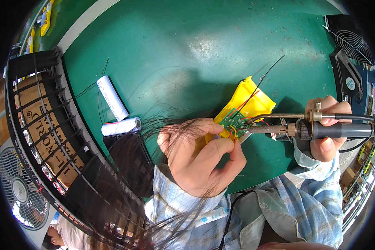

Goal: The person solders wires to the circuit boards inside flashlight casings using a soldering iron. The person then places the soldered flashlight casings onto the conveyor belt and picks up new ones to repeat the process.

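My right hand (324, 146) is closed around the dark handle of a soldering iron (339, 131), which has a metal feed tube (287, 117) clamped alongside. The iron's tip and the tube's end meet at a small green circuit board (233, 121). That board lies in a yellow plastic housing (248, 100), with red, black and yellow wires running from it. At the board's lower left edge my left hand (200, 154) is closed, its fingertips pinching a thin yellow wire (232, 132) close to the tip. Exactly how the fingers support the housing is hidden.
Two battery cells (112, 100) with thin wires lie at the left on the green table (187, 54), beside a dark phone-like slab (131, 160). A black rack (37, 98) borders the left side. A small black fan (352, 39) stands far right. Loose hair hangs across the view.
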Available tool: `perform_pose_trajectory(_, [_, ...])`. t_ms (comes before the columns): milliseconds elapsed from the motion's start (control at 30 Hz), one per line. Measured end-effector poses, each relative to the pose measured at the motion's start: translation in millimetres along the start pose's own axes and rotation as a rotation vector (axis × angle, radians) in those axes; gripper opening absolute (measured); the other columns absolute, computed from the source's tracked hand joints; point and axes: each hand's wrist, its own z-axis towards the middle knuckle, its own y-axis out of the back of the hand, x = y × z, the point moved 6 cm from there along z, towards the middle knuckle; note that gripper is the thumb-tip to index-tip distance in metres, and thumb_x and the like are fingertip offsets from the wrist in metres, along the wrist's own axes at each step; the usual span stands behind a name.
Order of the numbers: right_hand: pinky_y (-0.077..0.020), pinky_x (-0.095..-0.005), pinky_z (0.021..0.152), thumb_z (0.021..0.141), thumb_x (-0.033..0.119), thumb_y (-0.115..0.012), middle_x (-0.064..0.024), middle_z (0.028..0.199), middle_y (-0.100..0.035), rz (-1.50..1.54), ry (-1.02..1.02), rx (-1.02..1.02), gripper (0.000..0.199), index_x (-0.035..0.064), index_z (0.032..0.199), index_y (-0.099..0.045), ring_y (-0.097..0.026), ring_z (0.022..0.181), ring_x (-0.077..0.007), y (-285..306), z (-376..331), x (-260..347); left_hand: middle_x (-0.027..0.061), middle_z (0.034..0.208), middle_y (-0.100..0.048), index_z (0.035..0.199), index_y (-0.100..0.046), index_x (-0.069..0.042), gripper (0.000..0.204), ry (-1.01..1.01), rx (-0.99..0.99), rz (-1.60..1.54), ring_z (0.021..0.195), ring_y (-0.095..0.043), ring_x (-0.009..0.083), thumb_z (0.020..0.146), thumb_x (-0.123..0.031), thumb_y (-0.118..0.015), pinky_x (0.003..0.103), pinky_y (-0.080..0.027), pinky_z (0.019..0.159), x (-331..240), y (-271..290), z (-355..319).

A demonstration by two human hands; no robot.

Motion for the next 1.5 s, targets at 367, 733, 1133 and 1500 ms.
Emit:
perform_pose_trajectory(367, [-0.0342, -0.0266, 0.054, 0.064, 0.017, -0.063, -0.0076, 0.072, -0.043, 0.018, -0.009, -0.011, 0.033, 0.0031, 0.081, -0.038, -0.04, 0.057, -0.0127, 1.4, -0.2, -0.2, 0.0121, 0.077, -0.049, 0.064, -0.053, -0.006, 0.018, -0.018, 0.011, -0.007, 0.07, -0.052, 0.0231, 0.05, -0.001, -0.063, 0.03, -0.041, 0.063, -0.6, -2.2, 1.7])
perform_pose_trajectory(733, [-0.0245, -0.0241, 0.051, 0.058, 0.028, -0.066, -0.0014, 0.066, -0.038, -0.046, -0.111, -0.13, 0.037, 0.0088, 0.073, -0.038, -0.032, 0.056, -0.0096, 4.8, -5.8, -1.4, 0.0123, 0.077, -0.049, 0.064, -0.054, -0.006, 0.017, -0.011, 0.007, -0.001, 0.071, -0.052, 0.0238, 0.05, -0.001, -0.063, 0.03, -0.041, 0.063, -1.3, -1.4, 1.4])
perform_pose_trajectory(1133, [-0.0343, -0.0264, 0.053, 0.064, 0.017, -0.061, -0.0082, 0.073, -0.043, -0.015, 0.05, -0.037, 0.03, 0.0013, 0.081, -0.042, -0.038, 0.058, -0.0133, 5.5, -1.9, 1.9, 0.0121, 0.077, -0.05, 0.063, -0.054, -0.006, 0.017, -0.007, 0.007, 0.001, 0.07, -0.052, 0.0235, 0.049, -0.002, -0.064, 0.03, -0.04, 0.062, 0.5, -3.3, 1.2])
perform_pose_trajectory(1500, [-0.0343, -0.0273, 0.055, 0.064, 0.018, -0.063, -0.0075, 0.073, -0.043, 0.013, -0.001, 0.006, 0.032, 0.0027, 0.081, -0.04, -0.039, 0.058, -0.0133, 2.0, -0.9, -2.1, 0.0122, 0.077, -0.05, 0.063, -0.054, -0.006, 0.017, 0.008, 0.004, -0.008, 0.071, -0.051, 0.023, 0.05, -0.002, -0.063, 0.03, -0.039, 0.063, 1.8, -2.7, 0.3])
